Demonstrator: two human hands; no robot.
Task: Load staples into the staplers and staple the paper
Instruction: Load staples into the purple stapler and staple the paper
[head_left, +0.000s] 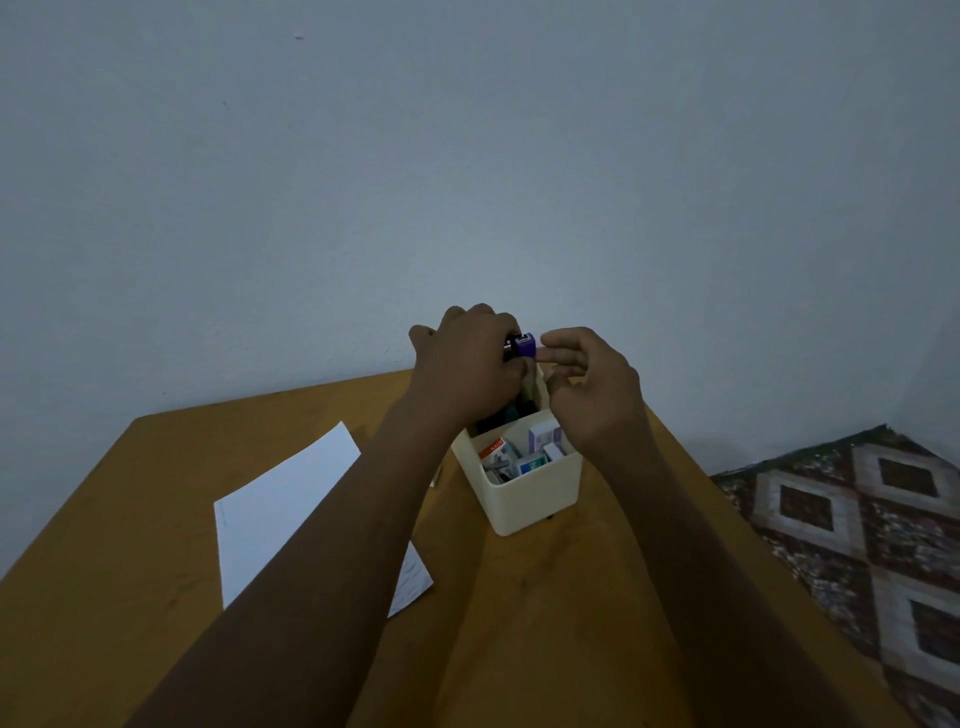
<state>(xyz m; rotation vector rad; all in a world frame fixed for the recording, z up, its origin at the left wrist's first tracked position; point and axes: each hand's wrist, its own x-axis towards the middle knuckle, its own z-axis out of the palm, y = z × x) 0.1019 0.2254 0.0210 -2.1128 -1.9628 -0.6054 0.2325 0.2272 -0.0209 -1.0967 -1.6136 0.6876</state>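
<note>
Stapler (521, 347) is being gripped by curled left hand (467, 366); right hand (592, 397), half-curled, is hovering at its end, hold unclear; bracing firmly should ease opening.

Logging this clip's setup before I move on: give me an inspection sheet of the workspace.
surface: wooden table, dim light.
job's things: purple stapler held above the box; staple boxes in its near compartments; paper lies left.
clutter: a dark bit beside the box, unclear.
grips: left hand grips the stapler; right hand has fingertips at its end, hold unclear.
cables: nothing seen.
surroundings: bare wall behind, patterned rug right.
</note>
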